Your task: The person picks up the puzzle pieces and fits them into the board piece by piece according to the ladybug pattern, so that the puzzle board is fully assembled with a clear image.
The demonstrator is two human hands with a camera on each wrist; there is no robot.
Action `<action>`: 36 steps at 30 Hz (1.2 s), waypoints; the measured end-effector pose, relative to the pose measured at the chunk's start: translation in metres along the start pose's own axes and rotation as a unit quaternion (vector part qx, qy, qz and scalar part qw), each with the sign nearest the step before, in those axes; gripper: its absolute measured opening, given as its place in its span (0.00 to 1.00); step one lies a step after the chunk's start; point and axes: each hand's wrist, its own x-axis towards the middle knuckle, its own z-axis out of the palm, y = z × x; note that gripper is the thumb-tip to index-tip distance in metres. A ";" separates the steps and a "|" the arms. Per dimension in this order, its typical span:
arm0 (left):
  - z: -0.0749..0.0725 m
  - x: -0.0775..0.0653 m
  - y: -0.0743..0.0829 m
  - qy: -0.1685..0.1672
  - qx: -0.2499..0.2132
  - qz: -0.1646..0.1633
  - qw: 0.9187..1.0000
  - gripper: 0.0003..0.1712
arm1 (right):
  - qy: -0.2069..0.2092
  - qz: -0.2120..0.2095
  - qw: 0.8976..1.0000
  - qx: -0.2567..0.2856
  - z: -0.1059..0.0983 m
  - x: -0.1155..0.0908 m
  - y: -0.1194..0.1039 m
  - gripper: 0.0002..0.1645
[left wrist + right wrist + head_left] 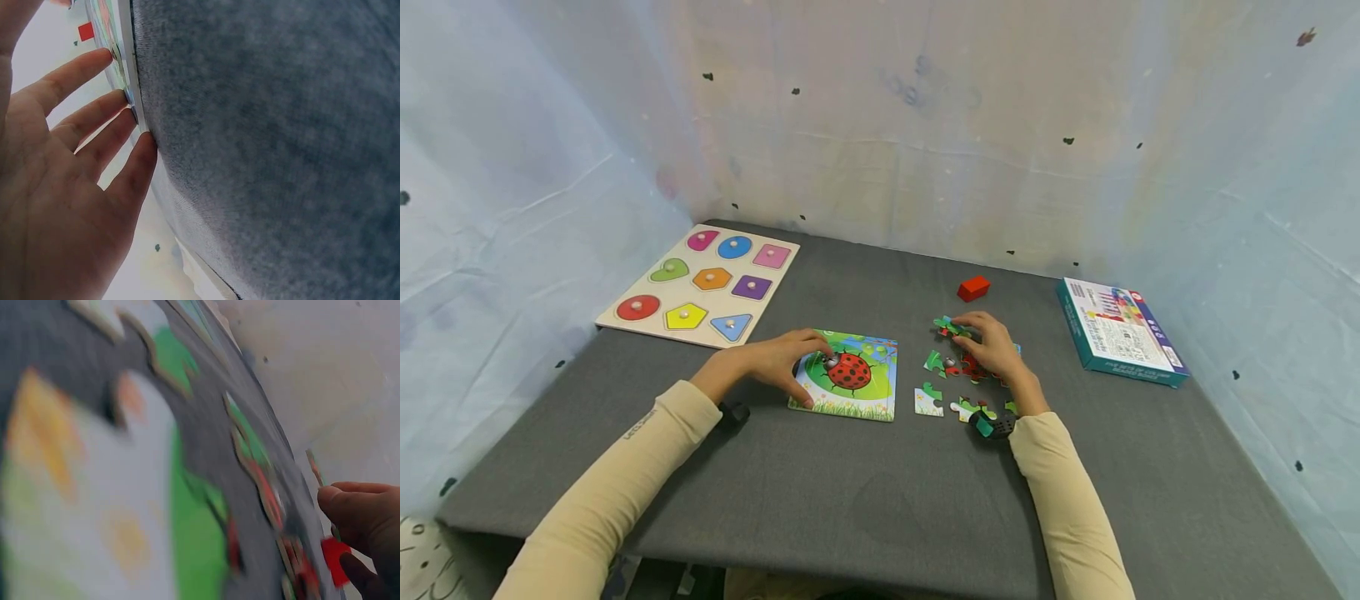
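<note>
A square ladybug picture board (880, 375) lies flat on the grey table. My left hand (775, 364) rests at its left side, thumb at the front corner and fingers spread along the edge. In the left wrist view, the extended fingertips (147, 140) touch the rim of the board (128, 62). To the right, my right hand (992, 346) pinches a green and red jigsaw piece (950, 327) between thumb and fingers. The right wrist view shows that piece (315, 465) edge-on at the fingertips. Several loose jigsaw pieces (928, 400) lie below the right hand, which partly hides some.
A wooden shape board (700, 300) with knobbed pieces lies at the back left. Behind the right hand sits a red block (973, 288). A teal-sided box (1123, 333) lies at the right. Pale sheeting (887, 125) surrounds the grey table (820, 492).
</note>
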 end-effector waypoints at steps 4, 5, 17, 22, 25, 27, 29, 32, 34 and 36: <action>0.000 0.000 0.000 -0.001 -0.002 -0.001 1.000 0.45 | -0.006 -0.024 1.000 0.010 0.011 0.008 -0.017 0.19; 0.000 0.000 0.000 -0.002 -0.002 -0.002 1.000 0.45 | -0.008 -0.028 0.999 0.014 0.014 0.010 -0.021 0.19; 0.000 0.001 0.000 -0.005 -0.004 -0.009 1.000 0.45 | -0.033 -0.099 0.993 0.057 0.042 0.027 -0.060 0.18; 0.000 0.001 -0.001 -0.004 -0.005 -0.009 1.000 0.45 | -0.052 -0.119 0.990 0.056 0.055 0.033 -0.072 0.17; 0.000 0.001 -0.001 -0.005 -0.007 -0.010 1.000 0.45 | -0.063 -0.130 0.988 0.056 0.061 0.036 -0.078 0.16; 0.000 0.001 -0.001 -0.006 -0.009 -0.010 1.000 0.45 | -0.066 -0.138 0.987 0.056 0.064 0.037 -0.083 0.16; 0.000 0.001 -0.001 -0.006 -0.009 -0.011 1.000 0.45 | -0.069 -0.146 0.985 0.058 0.068 0.038 -0.086 0.15; 0.001 0.001 -0.002 -0.004 -0.006 -0.008 1.000 0.44 | -0.075 -0.156 0.983 0.063 0.073 0.040 -0.092 0.15; 0.001 0.001 -0.002 -0.003 -0.004 -0.005 1.000 0.44 | -0.085 -0.162 0.981 0.062 0.076 0.041 -0.095 0.15; 0.001 0.001 -0.002 -0.002 -0.004 -0.003 1.000 0.44 | -0.096 -0.169 0.979 0.054 0.079 0.041 -0.097 0.15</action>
